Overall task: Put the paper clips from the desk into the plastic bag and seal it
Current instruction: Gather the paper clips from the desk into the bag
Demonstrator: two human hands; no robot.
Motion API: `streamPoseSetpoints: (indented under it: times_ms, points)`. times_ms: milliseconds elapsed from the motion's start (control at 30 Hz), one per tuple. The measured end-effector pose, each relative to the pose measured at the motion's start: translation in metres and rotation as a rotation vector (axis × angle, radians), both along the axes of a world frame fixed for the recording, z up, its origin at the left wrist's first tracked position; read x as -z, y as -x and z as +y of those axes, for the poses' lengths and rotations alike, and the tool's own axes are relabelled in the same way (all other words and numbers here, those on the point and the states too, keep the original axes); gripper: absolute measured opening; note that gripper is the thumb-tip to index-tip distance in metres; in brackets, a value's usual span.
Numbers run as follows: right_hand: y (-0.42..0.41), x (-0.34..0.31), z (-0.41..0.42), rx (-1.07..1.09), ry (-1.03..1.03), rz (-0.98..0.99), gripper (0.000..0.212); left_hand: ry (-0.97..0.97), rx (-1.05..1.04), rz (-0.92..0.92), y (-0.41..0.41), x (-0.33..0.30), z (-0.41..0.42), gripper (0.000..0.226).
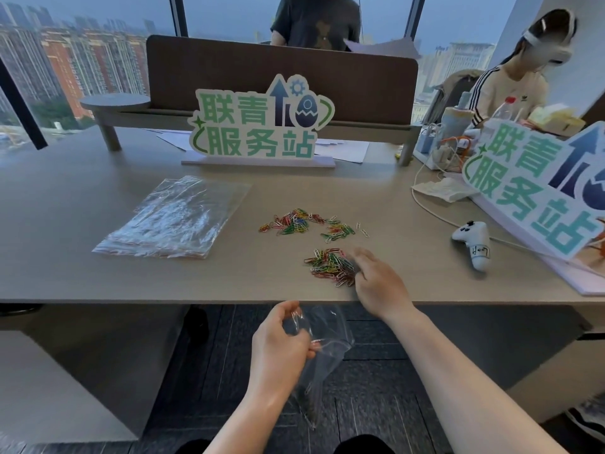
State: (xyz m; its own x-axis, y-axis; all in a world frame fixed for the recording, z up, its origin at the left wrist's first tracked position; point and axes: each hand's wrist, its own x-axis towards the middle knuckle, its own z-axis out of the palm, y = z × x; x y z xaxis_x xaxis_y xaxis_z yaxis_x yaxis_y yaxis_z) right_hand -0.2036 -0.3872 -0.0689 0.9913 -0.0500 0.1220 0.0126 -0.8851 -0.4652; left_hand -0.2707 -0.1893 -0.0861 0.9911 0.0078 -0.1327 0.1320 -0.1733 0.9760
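Coloured paper clips lie on the desk [98, 283] in two heaps: a near heap [329, 267] by the front edge and a far, scattered heap [302, 222] behind it. My right hand [376, 283] rests on the desk at the right side of the near heap, fingers curled against the clips. Below the desk edge my left hand [281, 350] grips the top of a small clear plastic bag [327, 355], which hangs down in front of my lap. A few clips seem to lie in the bag's bottom.
A stack of clear plastic bags [170, 219] lies at the left. A green-lettered sign [258, 126] stands at the back and another [537, 188] at the right. A white controller [474, 244] and cable lie to the right. Two people are behind the desk.
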Motion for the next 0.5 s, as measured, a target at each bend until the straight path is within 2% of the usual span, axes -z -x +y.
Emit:
streamPoseSetpoints:
  times_ms: [133, 500]
  points:
    - [0.000, 0.013, 0.004, -0.075, 0.115, -0.023, 0.052, 0.004, 0.003, -0.013, 0.000, 0.001, -0.002, 0.044]
    - [0.019, 0.019, 0.038, -0.154, 0.141, -0.066, 0.051, 0.044, -0.018, -0.007, -0.002, 0.005, -0.001, 0.044]
